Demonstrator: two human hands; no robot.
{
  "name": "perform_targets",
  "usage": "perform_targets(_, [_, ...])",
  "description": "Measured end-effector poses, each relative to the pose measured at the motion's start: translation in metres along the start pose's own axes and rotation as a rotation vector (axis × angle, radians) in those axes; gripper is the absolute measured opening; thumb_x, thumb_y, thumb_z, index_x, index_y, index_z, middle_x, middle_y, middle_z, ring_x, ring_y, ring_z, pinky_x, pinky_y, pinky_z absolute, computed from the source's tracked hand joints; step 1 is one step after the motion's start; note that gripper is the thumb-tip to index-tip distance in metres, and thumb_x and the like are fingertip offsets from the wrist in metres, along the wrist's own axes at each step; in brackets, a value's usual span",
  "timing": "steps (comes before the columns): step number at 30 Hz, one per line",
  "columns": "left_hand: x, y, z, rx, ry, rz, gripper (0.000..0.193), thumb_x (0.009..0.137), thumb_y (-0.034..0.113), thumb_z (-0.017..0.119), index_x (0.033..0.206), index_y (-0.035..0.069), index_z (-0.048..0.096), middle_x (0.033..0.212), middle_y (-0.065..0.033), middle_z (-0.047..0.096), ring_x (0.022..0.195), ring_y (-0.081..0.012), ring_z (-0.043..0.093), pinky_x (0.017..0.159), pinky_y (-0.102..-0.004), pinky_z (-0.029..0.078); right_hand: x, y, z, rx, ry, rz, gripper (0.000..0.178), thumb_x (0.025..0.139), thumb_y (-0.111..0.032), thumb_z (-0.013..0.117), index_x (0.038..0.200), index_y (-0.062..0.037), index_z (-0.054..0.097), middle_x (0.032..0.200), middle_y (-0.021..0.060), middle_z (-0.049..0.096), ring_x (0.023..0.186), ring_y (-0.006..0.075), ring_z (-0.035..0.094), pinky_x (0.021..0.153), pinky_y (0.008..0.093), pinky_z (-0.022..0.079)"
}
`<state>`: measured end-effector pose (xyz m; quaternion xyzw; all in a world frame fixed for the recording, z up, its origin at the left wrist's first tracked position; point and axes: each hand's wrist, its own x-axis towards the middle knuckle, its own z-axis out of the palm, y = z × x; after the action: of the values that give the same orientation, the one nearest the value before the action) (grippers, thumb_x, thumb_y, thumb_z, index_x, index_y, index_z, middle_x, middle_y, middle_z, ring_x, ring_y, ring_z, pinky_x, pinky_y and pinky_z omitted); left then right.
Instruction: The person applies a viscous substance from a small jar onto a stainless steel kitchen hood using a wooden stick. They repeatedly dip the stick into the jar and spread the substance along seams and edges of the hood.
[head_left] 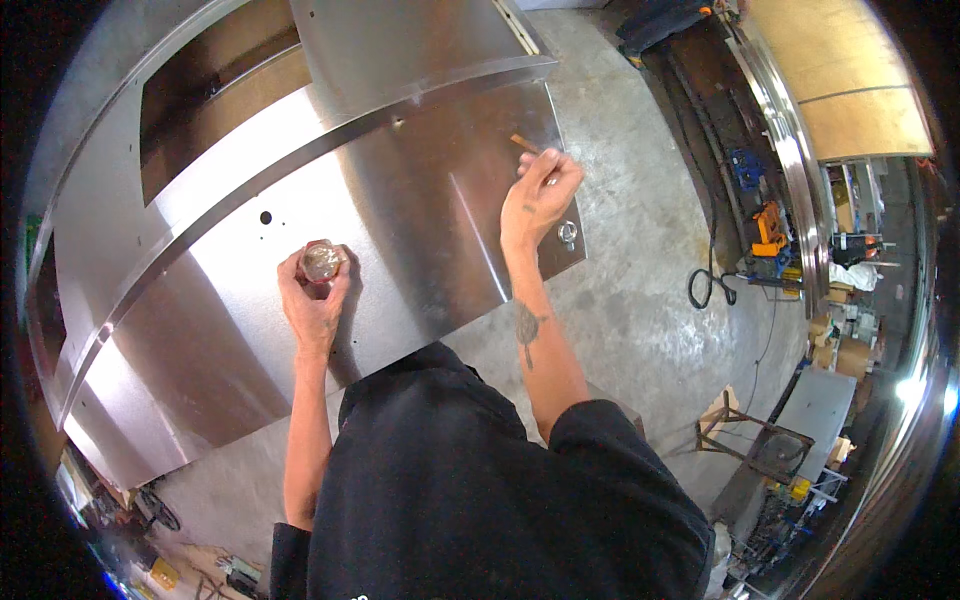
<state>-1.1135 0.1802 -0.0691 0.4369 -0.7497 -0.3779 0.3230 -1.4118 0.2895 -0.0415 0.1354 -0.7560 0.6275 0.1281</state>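
My left hand (315, 300) is wrapped round a small round jar (322, 260) with a red edge and shiny, pale contents or top. It holds the jar over a broad sheet of brushed metal (410, 240). Further right, my right hand (540, 200) pinches a thin stick-like tool, perhaps a small brush (521, 143), whose brownish end points up and left. The rest of that tool is hidden by the fingers. Close below the right hand, a small round silvery piece (568, 234) lies near the sheet's right edge.
A dark round hole (265, 217) with tiny holes around it pierces the sheet. Behind runs a raised metal ridge (225, 205) and a rectangular opening (225, 85). On the right, clamps (769, 230), a looped cable (712, 288) and a metal frame (757, 440) stand about the concrete floor (640, 220).
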Motion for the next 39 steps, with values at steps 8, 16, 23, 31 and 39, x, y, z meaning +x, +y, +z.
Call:
perform_targets(8, [-0.034,0.041,-0.002,-0.007,-0.077,0.215,0.067,0.085,0.005,0.088,0.143,0.001,0.055,0.126,-0.0153,0.064,0.105,-0.0250,0.066,0.092,-0.0371,0.056,-0.129,-0.075,-0.064,0.241,-0.349,-0.087,0.015,0.113,-0.014,0.060,0.113,-0.0007,0.054,0.112,0.0094,0.057,0.081,0.0124,0.064,0.071,0.0263,0.055])
perform_targets(16, [-0.061,0.063,-0.024,-0.074,-0.066,0.377,0.070,0.082,0.003,0.089,0.143,0.003,0.056,0.122,-0.0164,0.065,0.100,-0.0280,0.066,0.085,-0.0371,0.056,-0.175,-0.123,-0.085,0.089,-0.407,-0.362,0.009,0.108,-0.007,0.066,0.109,-0.0003,0.060,0.113,0.0110,0.057,0.087,0.0137,0.061,0.070,0.0274,0.053])
perform_targets(23, [-0.072,0.078,-0.015,-0.128,-0.103,0.432,0.071,0.082,0.002,0.089,0.145,0.003,0.056,0.128,-0.0180,0.066,0.107,-0.0308,0.068,0.088,-0.0394,0.057,-0.167,-0.139,-0.108,-0.053,-0.393,-0.372,0.010,0.102,-0.005,0.074,0.106,0.0006,0.067,0.117,0.0130,0.055,0.086,0.0161,0.061,0.064,0.0282,0.053])
perform_targets(31, [-0.060,0.116,0.026,-0.136,-0.175,0.494,0.071,0.081,0.004,0.088,0.144,0.002,0.055,0.132,-0.0227,0.065,0.116,-0.0392,0.066,0.097,-0.0448,0.056,-0.118,-0.120,-0.126,-0.149,-0.372,-0.463,0.016,0.098,-0.006,0.078,0.109,0.0013,0.069,0.116,0.0154,0.054,0.091,0.0257,0.063,0.074,0.0364,0.054])
perform_targets(39, [-0.028,0.142,0.126,-0.099,-0.164,0.302,0.068,0.086,0.011,0.091,0.143,0.001,0.054,0.127,-0.0176,0.067,0.109,-0.0268,0.068,0.095,-0.0385,0.056,0.002,-0.056,-0.141,-0.079,-0.253,-0.326,0.014,0.105,-0.010,0.071,0.108,0.0014,0.063,0.112,0.0132,0.055,0.096,0.0225,0.058,0.075,0.0334,0.050])
